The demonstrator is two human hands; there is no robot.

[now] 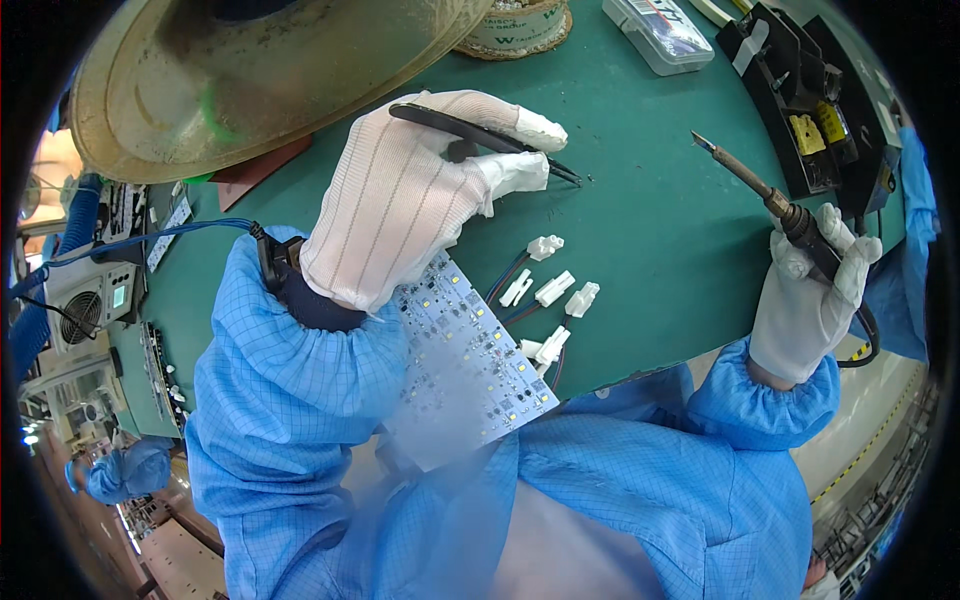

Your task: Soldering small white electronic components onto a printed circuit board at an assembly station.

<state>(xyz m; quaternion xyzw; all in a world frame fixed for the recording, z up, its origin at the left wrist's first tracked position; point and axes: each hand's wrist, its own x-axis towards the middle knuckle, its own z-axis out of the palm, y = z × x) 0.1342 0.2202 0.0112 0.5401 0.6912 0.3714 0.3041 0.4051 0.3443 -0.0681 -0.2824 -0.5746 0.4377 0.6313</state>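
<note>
My left hand (400,200), in a white striped glove, is closed around black tweezers (470,130). Their tips point right, close to the green mat (640,270) and some tiny dark specks. A wrist strap (275,255) with a blue cord circles that wrist. Below the hand lies a white circuit board (470,350) dotted with small yellowish parts, its upper left covered by my arm. White plug connectors (553,288) on thin dark wires rest along the board's right edge. At the right, my right hand (810,300), also gloved, grips a soldering iron (765,190) whose tip points up and left.
A large dull fume hood (250,90) overhangs the upper left. At the back stand a round tub (515,30) and a clear plastic box (660,35). A black soldering stand (800,100) with yellow sponge is at the far right. An instrument with a fan (85,305) sits left.
</note>
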